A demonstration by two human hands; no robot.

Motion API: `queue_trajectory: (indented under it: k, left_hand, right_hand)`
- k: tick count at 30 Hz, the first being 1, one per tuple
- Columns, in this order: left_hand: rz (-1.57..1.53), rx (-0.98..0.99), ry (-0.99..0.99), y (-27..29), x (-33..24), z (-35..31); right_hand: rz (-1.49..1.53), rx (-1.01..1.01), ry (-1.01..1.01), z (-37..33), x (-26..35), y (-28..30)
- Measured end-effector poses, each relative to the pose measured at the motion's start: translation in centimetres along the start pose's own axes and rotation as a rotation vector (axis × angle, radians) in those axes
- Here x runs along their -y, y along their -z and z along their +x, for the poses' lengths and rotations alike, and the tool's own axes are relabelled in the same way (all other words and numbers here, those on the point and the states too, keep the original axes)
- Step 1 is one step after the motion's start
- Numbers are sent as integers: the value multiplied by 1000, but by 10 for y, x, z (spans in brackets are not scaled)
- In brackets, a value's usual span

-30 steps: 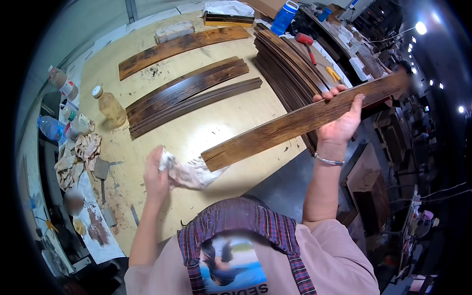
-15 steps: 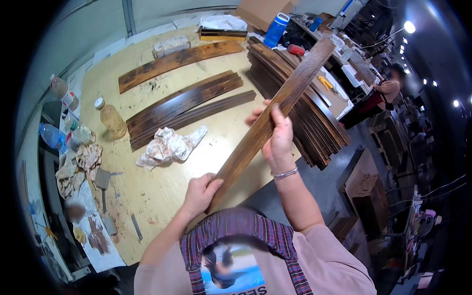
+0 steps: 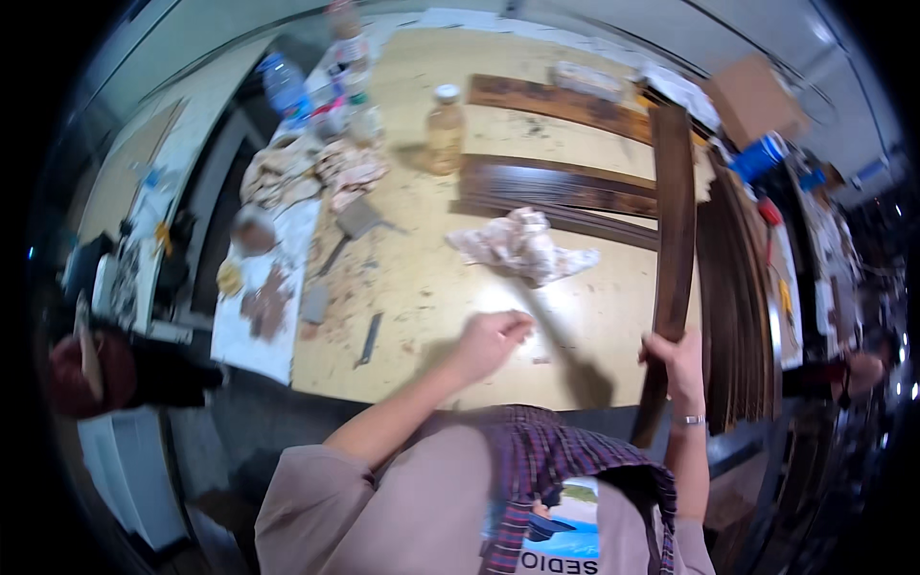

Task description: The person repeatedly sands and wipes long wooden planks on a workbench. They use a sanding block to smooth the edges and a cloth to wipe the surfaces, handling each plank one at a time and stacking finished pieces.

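Observation:
My right hand [image 3: 678, 364] grips a dark brown wooden plank [image 3: 675, 220] near its lower end; the plank points away from me at the table's right side. Over the near middle of the table is my left hand [image 3: 491, 345], off the plank, its fingers curled in with nothing visible in them. Beyond that hand lies a crumpled white rag [image 3: 522, 251] with brown stains. Farther back, several dark planks [image 3: 565, 182] rest on the table, partly hidden behind the held one. A stack of dark planks [image 3: 736, 307] stands just right of my right hand.
A capped bottle of tan liquid [image 3: 446, 134] stands at the back. To the left lie stained rags [image 3: 350, 171], a flat applicator [image 3: 357, 218], a thin metal strip [image 3: 368, 340] and a stained white sheet [image 3: 230, 331]. A blue jug [image 3: 760, 156] is far right. Other people are at both sides.
My left hand has let go of the plank and moved over the table. The plank, held by my right hand alone, has swung more upright in view. My view has turned left.

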State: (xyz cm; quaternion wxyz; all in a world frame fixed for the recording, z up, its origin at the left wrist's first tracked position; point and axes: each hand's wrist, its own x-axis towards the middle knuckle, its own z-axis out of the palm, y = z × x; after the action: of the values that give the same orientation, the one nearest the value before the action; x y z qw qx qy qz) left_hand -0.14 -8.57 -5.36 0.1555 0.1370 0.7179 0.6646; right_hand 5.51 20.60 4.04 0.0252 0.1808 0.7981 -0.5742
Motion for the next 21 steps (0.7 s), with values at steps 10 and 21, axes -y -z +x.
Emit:
queue_trajectory:
  k: [10, 21]
  left_hand:
    - [1213, -869, 118, 229, 94, -104]
    - [184, -173, -287, 116, -46, -7]
  right_hand:
    - [-459, 168, -7, -60, -77, -50]
    - [-533, 92, -51, -94, -80, -37]
